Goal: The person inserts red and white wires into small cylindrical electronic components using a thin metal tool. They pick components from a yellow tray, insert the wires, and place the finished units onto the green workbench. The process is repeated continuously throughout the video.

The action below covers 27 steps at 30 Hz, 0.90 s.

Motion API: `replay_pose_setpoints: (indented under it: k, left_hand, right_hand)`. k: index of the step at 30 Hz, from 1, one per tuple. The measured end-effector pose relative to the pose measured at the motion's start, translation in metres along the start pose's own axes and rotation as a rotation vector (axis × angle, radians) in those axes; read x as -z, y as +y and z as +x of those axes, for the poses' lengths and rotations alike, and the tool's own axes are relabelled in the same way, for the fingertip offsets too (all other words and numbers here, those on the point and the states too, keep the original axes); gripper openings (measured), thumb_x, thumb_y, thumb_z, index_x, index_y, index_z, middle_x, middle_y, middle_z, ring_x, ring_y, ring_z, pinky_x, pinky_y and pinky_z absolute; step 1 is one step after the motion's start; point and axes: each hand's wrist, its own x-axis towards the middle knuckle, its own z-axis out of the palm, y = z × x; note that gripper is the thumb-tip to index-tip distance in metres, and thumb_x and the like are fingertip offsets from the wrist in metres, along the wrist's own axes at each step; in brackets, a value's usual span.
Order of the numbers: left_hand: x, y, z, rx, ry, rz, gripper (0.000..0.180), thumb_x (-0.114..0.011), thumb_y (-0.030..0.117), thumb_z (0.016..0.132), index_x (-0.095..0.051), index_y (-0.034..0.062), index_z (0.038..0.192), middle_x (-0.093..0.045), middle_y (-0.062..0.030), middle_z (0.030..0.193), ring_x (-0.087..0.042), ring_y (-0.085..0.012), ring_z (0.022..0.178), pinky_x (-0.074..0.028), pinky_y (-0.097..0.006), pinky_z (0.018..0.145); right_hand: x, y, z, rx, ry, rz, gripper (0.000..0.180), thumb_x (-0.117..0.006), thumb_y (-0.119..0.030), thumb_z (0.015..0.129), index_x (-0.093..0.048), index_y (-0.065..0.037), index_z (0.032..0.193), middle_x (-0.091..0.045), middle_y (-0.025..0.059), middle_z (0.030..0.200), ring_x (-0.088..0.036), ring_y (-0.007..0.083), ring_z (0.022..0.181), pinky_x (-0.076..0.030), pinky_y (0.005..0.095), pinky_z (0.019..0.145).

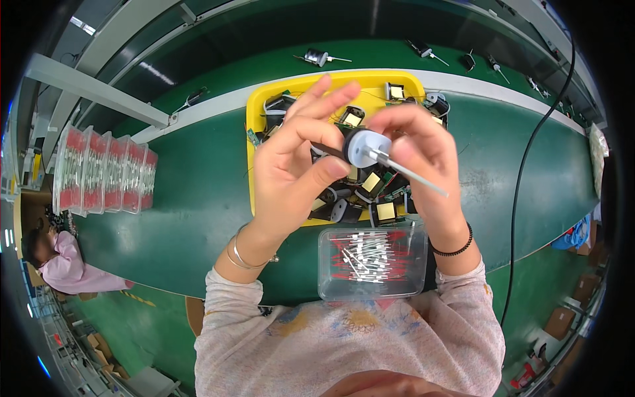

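Note:
Above a yellow tray (253,178), my left hand (291,165) pinches a black cylindrical part with a pale grey round cap (360,147) between thumb and forefinger. Its other fingers are raised and spread. A thin pale rod (420,178) sticks out of the cap, slanting down to the right. My right hand (426,162) is curled at the cap's right side, thumb and forefinger against its edge; its other fingertips are partly hidden. Under my hands, the tray holds several black housings with yellowish pads (385,212), wires and small green boards.
Close to me, a clear plastic box (324,264) holds many white rods with red ends. Stacked clear boxes (106,172) of similar rods stand at the left. Loose parts (317,57) lie beyond the ledge. A black cable (522,172) hangs at the right. Another person (66,261) sits far left.

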Motion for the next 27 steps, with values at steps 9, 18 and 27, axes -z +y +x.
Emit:
replay_pose_setpoints:
  k: [9, 18, 27]
  left_hand:
    - [0.003, 0.025, 0.001, -0.335, -0.064, 0.898, 0.026, -0.061, 0.036, 0.076, -0.06, 0.0099, 0.076, -0.056, -0.0087, 0.105, -0.036, -0.0313, 0.111, -0.025, -0.042, 0.095]
    - [0.005, 0.024, -0.01, -0.578, 0.014, 1.077, 0.012, -0.056, 0.02, 0.079, -0.059, 0.0084, 0.081, -0.059, -0.0006, 0.095, -0.04, -0.0259, 0.104, -0.033, -0.035, 0.088]
    - [0.008, 0.01, -0.012, -0.729, 0.018, 0.951, 0.018, -0.053, 0.028, 0.085, -0.059, 0.011, 0.085, -0.057, 0.0034, 0.097, -0.037, -0.0245, 0.105, -0.036, -0.038, 0.084]
  right_hand:
    - [-0.003, -0.006, -0.007, 0.357, 0.062, -0.423, 0.018, -0.069, -0.002, 0.068, -0.062, 0.001, 0.084, -0.059, 0.0098, 0.078, -0.054, 0.0137, 0.064, -0.043, 0.0229, 0.054]
    - [-0.006, -0.017, -0.006, 0.641, -0.006, -0.723, 0.034, -0.074, -0.01, 0.058, -0.063, 0.0, 0.089, -0.058, 0.0058, 0.072, -0.055, 0.02, 0.064, -0.044, 0.0275, 0.056]
    - [-0.006, -0.012, -0.006, 0.874, -0.035, -0.755, 0.037, -0.068, -0.004, 0.052, -0.063, 0.0, 0.088, -0.055, 0.0048, 0.071, -0.052, 0.0173, 0.061, -0.045, 0.0253, 0.052]
